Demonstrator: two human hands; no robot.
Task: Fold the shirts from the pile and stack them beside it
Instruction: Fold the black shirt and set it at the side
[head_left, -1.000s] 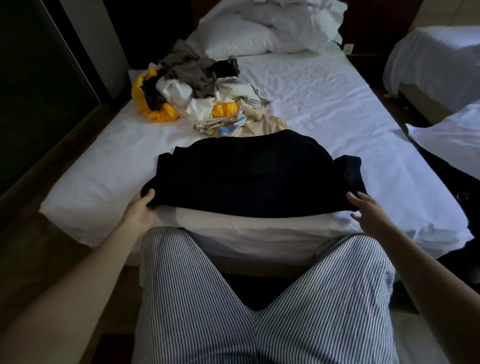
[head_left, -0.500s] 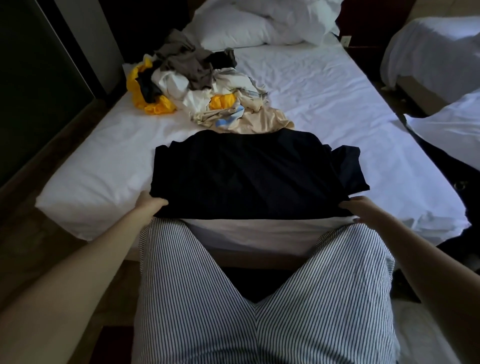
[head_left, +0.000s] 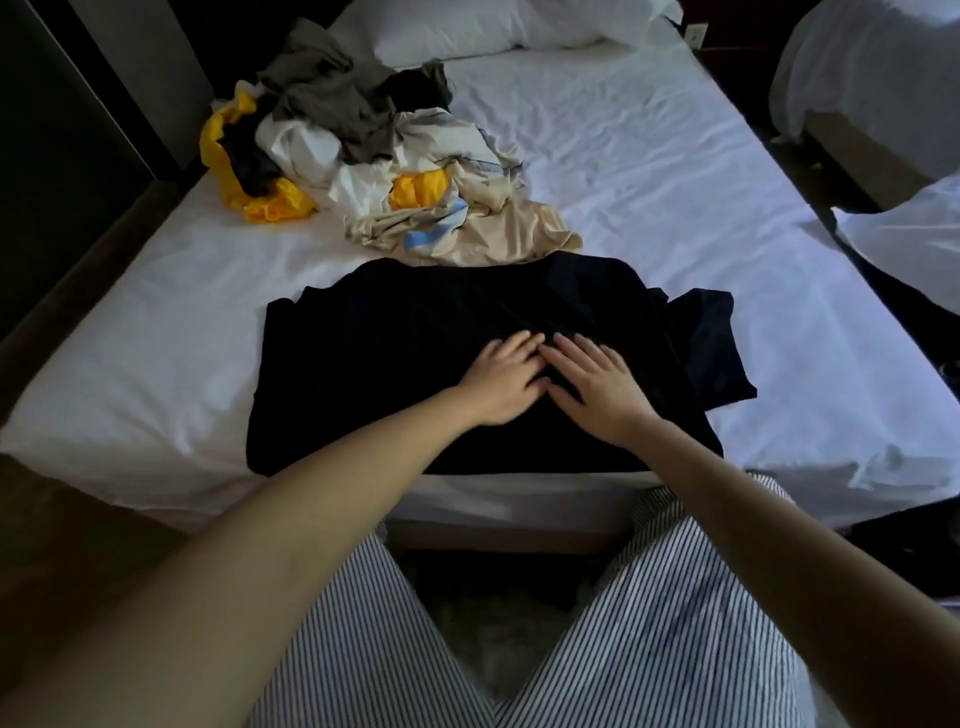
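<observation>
Left hand (head_left: 501, 382) and right hand (head_left: 597, 387) lay flat and open, side by side on the middle of the dark shirt (head_left: 415, 332), fingers straight, gripping nothing. Shirt was spread at the near edge of the bed (head_left: 649, 156), its far edge touching the clothes pile (head_left: 363, 150), one sleeve (head_left: 717, 353) sticking out to the right. Looked like the smoothing step before the first fold, with no folded stack in view; next move likely called for sweeping the palms outward, then pinching that sleeve and side edge to fold them in over the middle.
</observation>
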